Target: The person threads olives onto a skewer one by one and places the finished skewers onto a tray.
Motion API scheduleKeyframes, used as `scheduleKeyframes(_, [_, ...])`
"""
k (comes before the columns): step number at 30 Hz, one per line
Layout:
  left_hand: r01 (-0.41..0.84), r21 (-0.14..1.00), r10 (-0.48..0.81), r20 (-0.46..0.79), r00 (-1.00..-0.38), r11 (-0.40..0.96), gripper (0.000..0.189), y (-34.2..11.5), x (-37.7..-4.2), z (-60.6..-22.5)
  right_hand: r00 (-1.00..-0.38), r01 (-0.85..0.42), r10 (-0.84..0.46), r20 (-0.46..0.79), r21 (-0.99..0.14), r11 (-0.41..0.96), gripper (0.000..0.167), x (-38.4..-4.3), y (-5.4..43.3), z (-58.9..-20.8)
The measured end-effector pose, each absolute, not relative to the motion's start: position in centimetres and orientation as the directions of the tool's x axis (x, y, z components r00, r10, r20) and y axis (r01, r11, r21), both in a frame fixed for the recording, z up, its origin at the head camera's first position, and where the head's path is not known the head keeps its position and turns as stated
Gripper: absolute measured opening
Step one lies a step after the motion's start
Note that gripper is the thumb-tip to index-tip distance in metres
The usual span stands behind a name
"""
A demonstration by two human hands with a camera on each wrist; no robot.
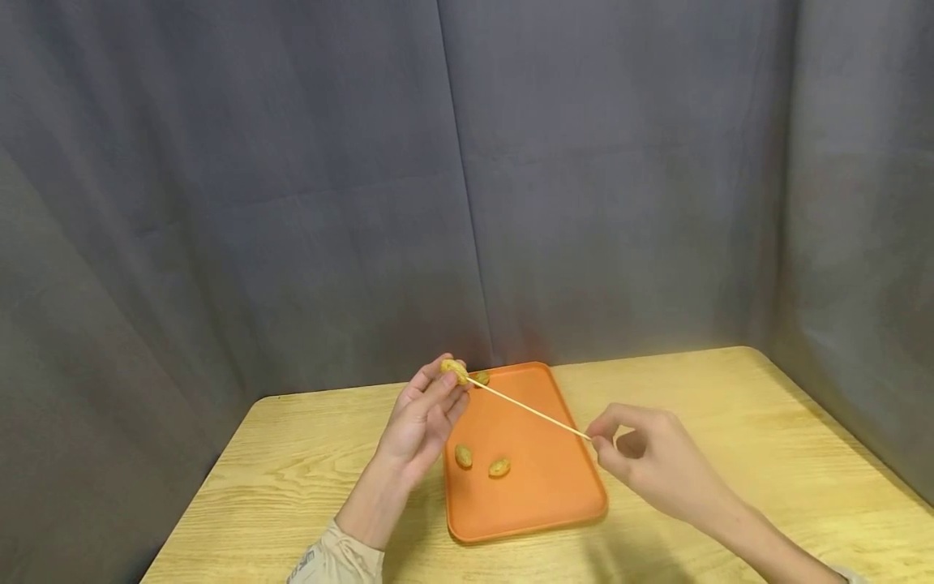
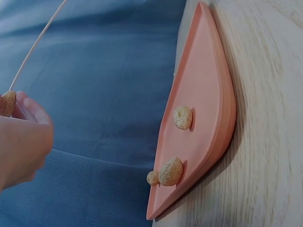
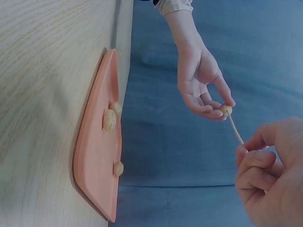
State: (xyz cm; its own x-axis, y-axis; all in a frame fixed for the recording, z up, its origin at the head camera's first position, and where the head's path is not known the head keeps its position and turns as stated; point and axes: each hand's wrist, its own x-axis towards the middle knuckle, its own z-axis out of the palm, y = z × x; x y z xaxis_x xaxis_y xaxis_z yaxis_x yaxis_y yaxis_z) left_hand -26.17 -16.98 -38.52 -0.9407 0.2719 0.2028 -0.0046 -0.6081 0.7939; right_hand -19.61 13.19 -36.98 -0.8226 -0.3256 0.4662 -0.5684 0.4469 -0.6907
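Observation:
My left hand (image 1: 419,430) holds a golden-brown, wrinkled oval food ball (image 1: 454,371) between thumb and fingertips, raised over the tray's far left part. A thin wooden skewer (image 1: 529,408) runs from that ball down to my right hand (image 1: 657,458). The thumb and index finger of the right hand pinch its near end. In the right wrist view, the skewer (image 3: 235,128) meets the side of the ball (image 3: 226,110); I cannot tell how deep it goes. Below, an orange tray (image 1: 540,495) bears two similar balls near its front left, one ball (image 1: 463,456) beside another (image 1: 499,467).
A third loose ball (image 1: 481,379) lies at the tray's far left corner, partly behind the left hand. The tray stands on a light wood table (image 1: 700,389). Grey curtains (image 1: 620,203) hang behind the table and along both sides.

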Motion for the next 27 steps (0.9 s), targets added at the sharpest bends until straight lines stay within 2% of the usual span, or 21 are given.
scheduleKeyframes(11, [-0.102, 0.769, 0.304, 0.124, -0.944, -0.631, 0.033, -16.7, -26.3, -39.0, -0.815, -0.578, -0.341, 0.468, -0.682, 0.448, 0.025, -19.7, 13.0, -37.5])
scheduleKeyframes(15, [-0.15, 0.739, 0.316, 0.089, -0.945, -0.657, 0.026, -16.2, -26.3, -39.4, -0.798, -0.603, -0.347, 0.493, -0.66, 0.449, 0.021, -19.6, 12.7, -37.4])
scheduleKeyframes(21, [-0.203, 0.723, 0.341, 0.049, -0.939, -0.66, 0.011, -15.1, -26.2, -40.2, -0.818, -0.575, -0.345, 0.461, -0.683, 0.451, 0.02, -19.4, 12.5, -37.4])
scheduleKeyframes(27, [-0.224, 0.722, 0.357, 0.034, -0.934, -0.654, 0.016, -14.6, -25.9, -40.8, -0.831, -0.555, -0.34, 0.44, -0.695, 0.456, 0.02, -19.3, 12.3, -37.6])
